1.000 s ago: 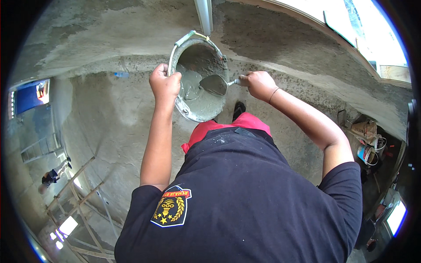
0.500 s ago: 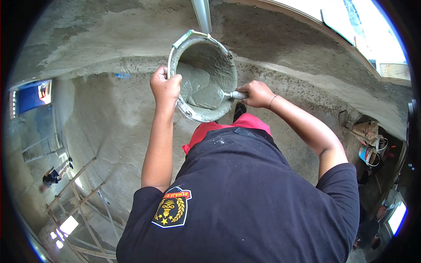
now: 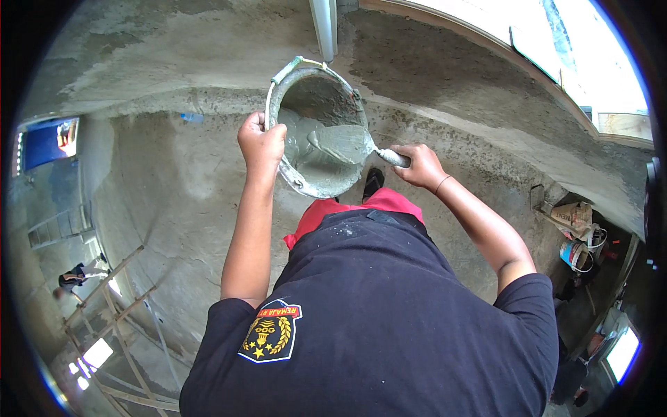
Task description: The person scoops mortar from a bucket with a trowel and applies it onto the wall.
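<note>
A tilted bucket [image 3: 318, 181] of wet grey mortar is held up in front of my body, its opening facing me and its wire handle resting over the top. My left hand [image 3: 261, 146] is closed on the bucket's left rim. My right hand [image 3: 417, 165] grips the handle of a trowel [image 3: 340, 142], whose blade is inside the bucket, coated in mortar. Below the bucket, one of my dark sandals [image 3: 372, 181] shows.
A white vertical pipe [image 3: 323, 24] stands ahead on the plastered wall, near a window frame [image 3: 472, 31]. A blue bottle [image 3: 191, 117] lies at left. Buckets [image 3: 575, 256] and a sack [image 3: 570, 217] sit at right. Another person [image 3: 76, 276] is near wooden scaffolding [image 3: 118, 326].
My right hand and the trowel handle have moved down and slightly right, and the blade has turned within the bucket. My left hand still holds the rim.
</note>
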### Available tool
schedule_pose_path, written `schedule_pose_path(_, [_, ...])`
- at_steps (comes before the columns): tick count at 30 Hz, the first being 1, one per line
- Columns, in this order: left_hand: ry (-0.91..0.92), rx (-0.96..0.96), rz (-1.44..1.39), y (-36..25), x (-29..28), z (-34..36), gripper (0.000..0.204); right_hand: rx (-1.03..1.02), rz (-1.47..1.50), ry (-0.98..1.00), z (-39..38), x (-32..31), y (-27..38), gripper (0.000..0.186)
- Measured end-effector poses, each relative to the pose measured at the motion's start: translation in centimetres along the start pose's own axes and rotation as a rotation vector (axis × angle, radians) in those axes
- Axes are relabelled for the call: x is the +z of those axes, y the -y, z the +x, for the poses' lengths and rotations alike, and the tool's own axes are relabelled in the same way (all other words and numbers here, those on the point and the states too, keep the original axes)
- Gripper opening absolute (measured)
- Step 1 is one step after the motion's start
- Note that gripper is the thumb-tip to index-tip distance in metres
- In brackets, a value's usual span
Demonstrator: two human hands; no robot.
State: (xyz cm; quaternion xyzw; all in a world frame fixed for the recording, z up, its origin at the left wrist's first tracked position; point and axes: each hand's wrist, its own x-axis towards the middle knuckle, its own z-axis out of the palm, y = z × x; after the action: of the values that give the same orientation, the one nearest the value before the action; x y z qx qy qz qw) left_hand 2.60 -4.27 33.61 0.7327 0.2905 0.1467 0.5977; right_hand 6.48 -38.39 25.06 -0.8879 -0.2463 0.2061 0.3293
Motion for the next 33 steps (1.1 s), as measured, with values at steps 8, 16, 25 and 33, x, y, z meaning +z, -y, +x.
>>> schedule_pose_path(8, [-0.016, -0.018, -0.023, 1.5, -0.7, 0.4, 0.013, 0.026, -0.064, -0.003, 0.9, 0.5, 0.4, 0.045])
schedule_pose_path(16, [-0.01, -0.012, -0.063, 1.8, -0.9, 0.5, 0.013, 0.037, -0.111, -0.012, 1.4, 1.0, 1.0, 0.047])
schedule_pose_path(25, [-0.004, 0.001, -0.059, 2.4, -1.5, 0.6, 0.014, 0.044, -0.116, -0.027, 1.2, 2.4, 0.9, 0.048])
schedule_pose_path(33, [-0.024, -0.022, -0.031, 3.4, -1.8, 0.9, 0.015, 0.079, -0.136, -0.035, 1.4, 2.8, 1.4, 0.051])
